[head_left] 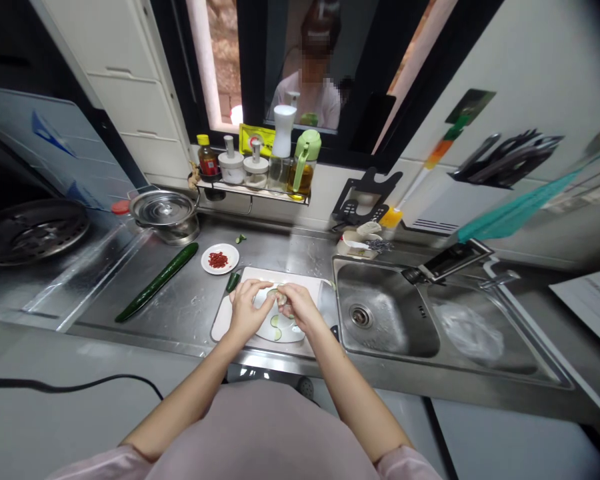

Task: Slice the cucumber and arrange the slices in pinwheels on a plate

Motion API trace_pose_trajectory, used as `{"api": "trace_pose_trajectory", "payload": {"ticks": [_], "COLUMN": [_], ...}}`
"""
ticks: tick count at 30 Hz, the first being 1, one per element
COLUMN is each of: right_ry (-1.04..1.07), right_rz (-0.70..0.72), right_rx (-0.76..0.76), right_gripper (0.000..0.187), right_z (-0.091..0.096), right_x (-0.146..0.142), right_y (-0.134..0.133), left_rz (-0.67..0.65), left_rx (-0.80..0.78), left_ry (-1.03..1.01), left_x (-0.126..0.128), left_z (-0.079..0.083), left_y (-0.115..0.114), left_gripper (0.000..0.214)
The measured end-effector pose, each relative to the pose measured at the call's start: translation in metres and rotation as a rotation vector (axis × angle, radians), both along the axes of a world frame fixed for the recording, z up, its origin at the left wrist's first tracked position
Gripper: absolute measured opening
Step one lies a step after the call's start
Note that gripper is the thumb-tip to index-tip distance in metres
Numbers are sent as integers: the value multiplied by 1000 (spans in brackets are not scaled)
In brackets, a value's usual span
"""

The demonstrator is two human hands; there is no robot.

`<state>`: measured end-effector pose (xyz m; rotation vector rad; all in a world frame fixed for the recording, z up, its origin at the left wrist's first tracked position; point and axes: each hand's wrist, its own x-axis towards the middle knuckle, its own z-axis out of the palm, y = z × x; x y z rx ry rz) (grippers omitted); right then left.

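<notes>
Both my hands meet over a white plate [286,331] that rests on a white cutting board [223,319] on the steel counter. My left hand [247,308] curls its fingers around pale cucumber slices [272,291] at the plate's far edge. My right hand [298,306] pinches more of those slices from the other side. A few green-rimmed slices [276,321] lie on the plate. A dark green cucumber piece [233,282] lies at the board's far left corner.
A whole cucumber [157,281] lies left on the counter, near a small dish of red chilli [219,259] and a lidded steel pot [165,212]. A condiment shelf [254,190] holds bottles at the back. The sink [387,319] is right of the board.
</notes>
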<state>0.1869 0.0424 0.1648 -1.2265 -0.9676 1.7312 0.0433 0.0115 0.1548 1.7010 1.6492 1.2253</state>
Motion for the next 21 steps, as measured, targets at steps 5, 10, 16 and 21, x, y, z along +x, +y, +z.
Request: {"api": "trace_pose_trajectory", "payload": {"ticks": [5, 10, 16, 21], "right_ry": [-75, -167, -223, -233], "right_rz": [-31, 59, 133, 153], "right_rx": [162, 252, 238, 211], "right_gripper": [21, 15, 12, 12], "right_z": [2, 7, 3, -2], "right_x": [3, 8, 13, 15], "right_y": [2, 0, -1, 0], "left_rz": [-88, -110, -122, -111], "left_rx": [-413, -601, -515, -487], "left_ry": [-650, -963, -904, -873], "left_x": [2, 1, -3, -1], "left_z": [-3, 1, 0, -2], "left_y": [-1, 6, 11, 11], "left_gripper": [47, 56, 56, 55]}}
